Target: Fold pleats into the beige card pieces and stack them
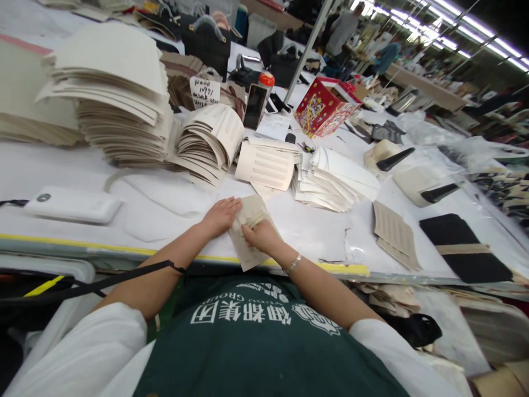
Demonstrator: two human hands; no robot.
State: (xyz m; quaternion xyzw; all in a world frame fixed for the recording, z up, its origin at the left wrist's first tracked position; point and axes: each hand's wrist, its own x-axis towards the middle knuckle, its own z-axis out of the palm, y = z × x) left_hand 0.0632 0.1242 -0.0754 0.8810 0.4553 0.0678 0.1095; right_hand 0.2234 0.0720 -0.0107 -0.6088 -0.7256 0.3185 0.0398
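A cream, ribbed cut piece lies at the near edge of the white table, partly hanging over the edge. My left hand rests on its upper left side with fingers flat and together. My right hand sits on the middle of the piece, its fingers curled and pinching the material. A thin bracelet is on my right wrist.
Tall stacks of cream cut pieces stand at back left, smaller fanned stacks mid-table. A white power bank lies left. A phone, a red box, black pieces and brushes lie right. People work far behind.
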